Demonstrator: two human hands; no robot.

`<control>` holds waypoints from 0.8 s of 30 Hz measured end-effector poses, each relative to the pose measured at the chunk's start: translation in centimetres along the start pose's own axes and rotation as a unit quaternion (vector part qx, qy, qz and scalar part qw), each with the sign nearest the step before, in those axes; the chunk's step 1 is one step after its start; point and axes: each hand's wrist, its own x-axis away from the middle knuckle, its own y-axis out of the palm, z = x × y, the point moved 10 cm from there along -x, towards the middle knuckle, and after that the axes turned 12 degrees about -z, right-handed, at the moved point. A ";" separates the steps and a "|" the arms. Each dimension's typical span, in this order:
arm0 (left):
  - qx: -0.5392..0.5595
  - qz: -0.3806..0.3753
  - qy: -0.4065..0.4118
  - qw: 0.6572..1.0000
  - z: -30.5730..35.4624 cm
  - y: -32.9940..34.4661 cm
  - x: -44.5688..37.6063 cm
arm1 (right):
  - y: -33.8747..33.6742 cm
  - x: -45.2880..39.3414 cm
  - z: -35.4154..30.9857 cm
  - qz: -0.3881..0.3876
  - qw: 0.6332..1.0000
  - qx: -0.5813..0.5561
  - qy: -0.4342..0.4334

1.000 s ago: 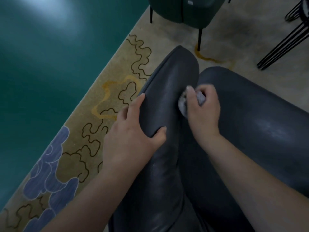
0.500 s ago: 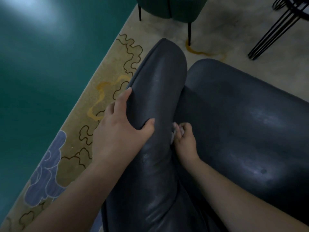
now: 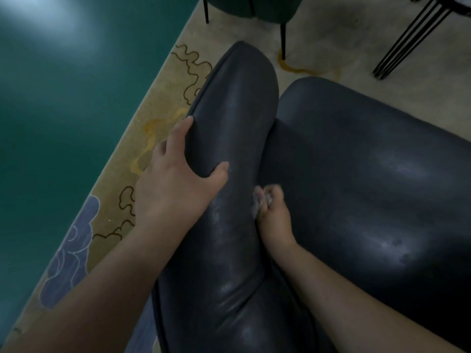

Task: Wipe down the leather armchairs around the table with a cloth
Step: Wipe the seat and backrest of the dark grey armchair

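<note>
Leather of the dark armchair (image 3: 356, 174) fills most of the view, and its armrest (image 3: 234, 128) serves as the landmark. The armrest is clasped from its outer side by the left hand (image 3: 175, 184), thumb over the top. A small pale cloth (image 3: 257, 200) is pinched by the right hand (image 3: 274, 215) and pressed into the crease just inside the armrest, against the seat. Damp-looking sheen is seen on the armrest and seat, so this chair appears partly wiped. A green chair (image 3: 249, 8) beyond the armrest looks untouched; most of the task is judged left.
</note>
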 end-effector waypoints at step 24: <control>0.012 -0.067 -0.028 0.997 -0.2 0.4 0.1 | -2.5 1.9 -3.4 -0.020 0.985 0.173 -0.021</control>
